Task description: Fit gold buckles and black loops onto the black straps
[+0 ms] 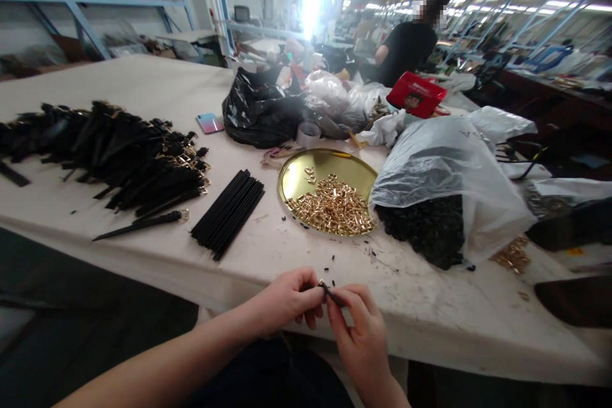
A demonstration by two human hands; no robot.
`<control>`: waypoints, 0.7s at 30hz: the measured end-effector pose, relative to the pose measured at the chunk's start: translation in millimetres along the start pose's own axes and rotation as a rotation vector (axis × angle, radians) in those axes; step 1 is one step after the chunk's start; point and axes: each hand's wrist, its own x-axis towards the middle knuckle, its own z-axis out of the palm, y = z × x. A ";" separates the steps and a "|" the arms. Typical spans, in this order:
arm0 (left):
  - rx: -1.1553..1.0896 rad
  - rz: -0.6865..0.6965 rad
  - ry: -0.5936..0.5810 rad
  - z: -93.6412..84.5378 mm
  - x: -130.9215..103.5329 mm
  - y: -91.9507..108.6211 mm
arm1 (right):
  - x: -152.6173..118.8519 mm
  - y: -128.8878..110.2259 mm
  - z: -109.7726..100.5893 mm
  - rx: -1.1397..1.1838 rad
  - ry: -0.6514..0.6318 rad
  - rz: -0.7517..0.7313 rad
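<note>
Close to the table's front edge, my left hand [297, 299] pinches a black strap [336, 298] with a small gold buckle [321, 282] at its end. The fingertips of my right hand [359, 325] are closed on the same strap, just beside the left. My fingers hide much of it. Beyond them, a round gold tray [295, 172] holds a heap of gold buckles [337, 204]. Left of the tray lies a stack of flat black straps [228, 213]. Farther left are a single strap with a buckle [143, 224] and a large pile of buckled black straps [109, 146].
Right of the tray, a clear plastic bag [430, 146] spills small black pieces [423, 229]. Behind stand a black plastic bag [258, 108], a tape roll [308, 134] and a red packet [415, 94]. A phone [209, 123] lies at the back. A person [406, 48] is in the background.
</note>
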 end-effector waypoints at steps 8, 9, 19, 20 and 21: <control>0.192 0.104 0.091 0.9 -11.5 2.9 | -1.6 -20.9 4.4 0.201 0.031 0.180; 0.189 0.104 0.105 0.9 -11.2 2.1 | -2.5 -24.4 3.4 0.188 0.021 0.142; 0.391 0.131 0.070 -3.2 14.2 8.0 | 48.8 51.4 -56.1 -0.379 0.057 0.213; 0.359 0.119 0.098 -3.8 20.0 8.9 | 62.4 68.2 -64.2 -0.449 0.093 0.226; 0.323 0.103 0.108 -4.3 25.5 9.6 | 75.8 84.0 -70.8 -0.494 0.097 0.227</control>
